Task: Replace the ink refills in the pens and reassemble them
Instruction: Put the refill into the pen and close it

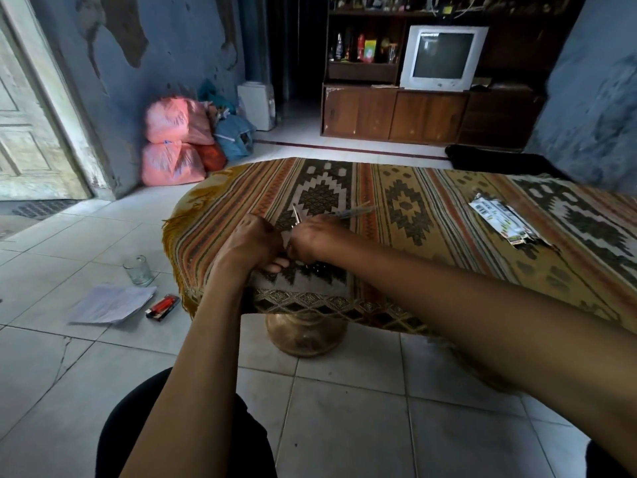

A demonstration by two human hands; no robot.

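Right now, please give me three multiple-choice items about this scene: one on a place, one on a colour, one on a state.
1. Where does the torn refill packet lie?
A. on the floor tiles
B. on the patterned cloth, to the right of the hands
C. on the television shelf

2. What colour is the lighter on the floor?
A. red and black
B. green
C. white

3. What are the left hand and right hand doing?
A. resting flat and apart
B. both lifting the drinking glass
C. close together, gripping thin pen parts

Answers: 1 B, the packet rests on the cloth right of both hands. 2 A, its body is red with black ends. 3 C, the fingers are curled around the parts.
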